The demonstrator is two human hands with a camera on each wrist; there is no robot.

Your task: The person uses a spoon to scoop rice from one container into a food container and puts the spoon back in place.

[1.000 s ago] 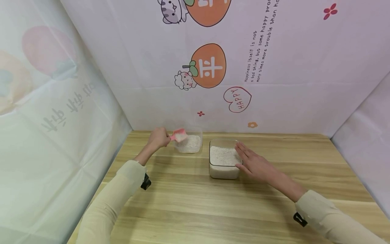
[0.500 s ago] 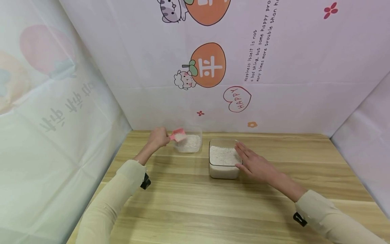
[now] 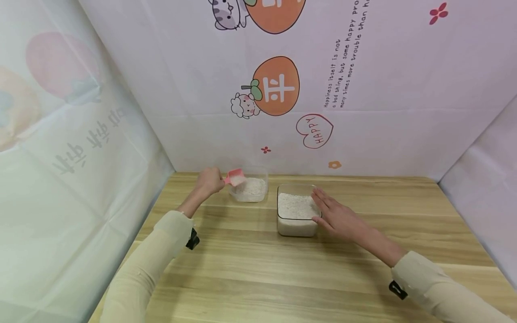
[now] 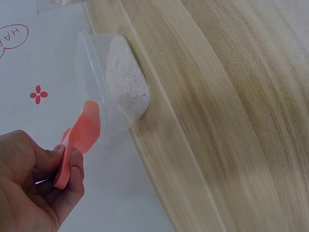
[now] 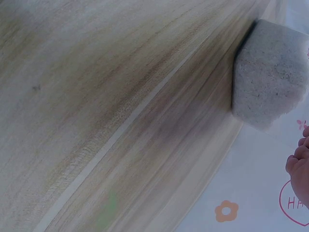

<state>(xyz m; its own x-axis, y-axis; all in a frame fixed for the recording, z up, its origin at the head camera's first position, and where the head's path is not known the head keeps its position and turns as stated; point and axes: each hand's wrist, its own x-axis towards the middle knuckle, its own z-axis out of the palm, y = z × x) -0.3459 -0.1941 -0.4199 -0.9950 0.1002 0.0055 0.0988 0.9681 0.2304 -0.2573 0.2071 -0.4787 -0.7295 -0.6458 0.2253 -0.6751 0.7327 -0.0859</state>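
My left hand [image 3: 210, 181] pinches the handle of a pink scoop [image 3: 235, 177] between thumb and fingers, as the left wrist view also shows. The scoop holds some white, grainy stuff and hangs over the left side of a small clear container [image 3: 248, 198]. Inside that container lies a layer of white grains [image 3: 253, 185], perhaps rice. To its right stands a larger clear container [image 3: 297, 229], filled higher with similar grains. My right hand [image 3: 339, 218] rests its fairly straight fingers against this container's right side. Only the tips of the right fingers show in the right wrist view.
Both containers stand on a wooden tabletop [image 3: 258, 269], the small one close to the back edge. A white printed sheet [image 3: 202, 112] rises behind the table, with more sheeting [image 3: 93, 202] on the left and on the right [image 3: 492, 179].
The scoop and left hand have shifted very slightly up and left in the head view. The right hand and both containers stay where they were.
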